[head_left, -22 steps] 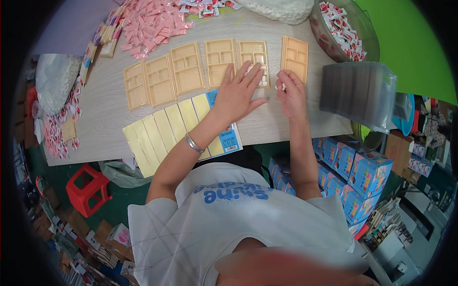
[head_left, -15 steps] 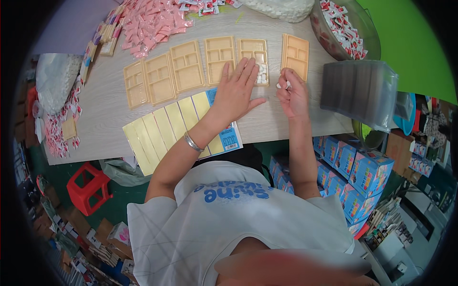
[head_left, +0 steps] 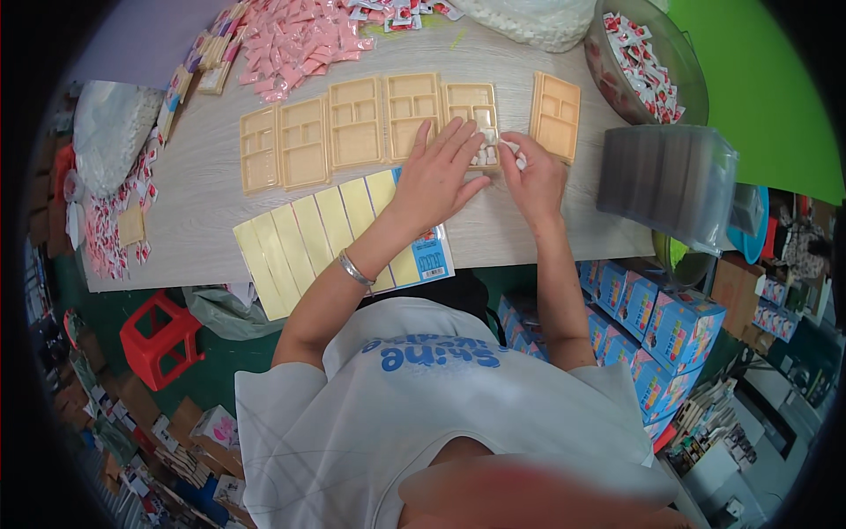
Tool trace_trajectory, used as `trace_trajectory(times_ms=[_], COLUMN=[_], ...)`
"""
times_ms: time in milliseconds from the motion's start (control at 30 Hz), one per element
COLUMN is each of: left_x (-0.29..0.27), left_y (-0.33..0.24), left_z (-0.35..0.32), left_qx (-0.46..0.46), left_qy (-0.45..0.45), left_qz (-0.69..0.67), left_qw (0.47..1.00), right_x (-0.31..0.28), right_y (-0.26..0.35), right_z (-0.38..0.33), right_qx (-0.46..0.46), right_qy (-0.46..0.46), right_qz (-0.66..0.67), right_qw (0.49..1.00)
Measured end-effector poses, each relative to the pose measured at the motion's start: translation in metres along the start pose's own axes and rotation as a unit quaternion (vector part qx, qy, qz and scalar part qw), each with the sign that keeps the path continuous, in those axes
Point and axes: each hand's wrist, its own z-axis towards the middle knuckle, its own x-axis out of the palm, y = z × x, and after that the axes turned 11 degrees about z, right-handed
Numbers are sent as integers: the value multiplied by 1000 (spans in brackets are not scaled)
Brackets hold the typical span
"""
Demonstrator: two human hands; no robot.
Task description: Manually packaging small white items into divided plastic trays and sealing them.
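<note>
My left hand (head_left: 434,176) lies with fingers outstretched over the lower left part of a beige compartment tray (head_left: 470,93). Small white pieces (head_left: 483,159) sit in that tray's lower compartment, partly covered by my fingers. At the tray's right edge, my right hand (head_left: 538,183) is closed in a pinch on more small white pieces (head_left: 520,162). Another beige tray (head_left: 557,104) stands just beyond my right hand. To the left, several similar trays (head_left: 356,141) form a row. A sheet of yellow strips (head_left: 308,234) lies partly under my left forearm.
Pink packets (head_left: 304,44) are heaped at the back. A bowl of red-and-white sachets (head_left: 639,66) and a clear plastic box (head_left: 665,185) stand at the right. Bags of white pieces (head_left: 115,132) lie far left. Blue boxes (head_left: 679,331) and a red stool (head_left: 163,339) are below the table.
My right hand has moved left with its white pieces, from below the separate right-hand tray to the edge of the tray under my left hand. My left hand stays over that tray.
</note>
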Motion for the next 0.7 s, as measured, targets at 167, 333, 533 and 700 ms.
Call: trace_trajectory(times_ms=[167, 333, 533, 700], left_x=[5, 0, 0, -15], left_y=[1, -1, -7, -4], left_z=[-4, -7, -12, -18], left_qx=[1, 15, 5, -33], left_qy=[-12, 21, 28, -3], left_qz=[-1, 38, 64, 61], left_qw=[1000, 999, 998, 998], right_x=[0, 5, 12, 2], right_y=[-5, -6, -12, -18], right_z=[11, 11, 11, 9], right_qx=[-40, -36, 11, 77], right_qy=[80, 94, 67, 48], right_qz=[-24, -26, 26, 123], right_qw=[996, 995, 997, 988])
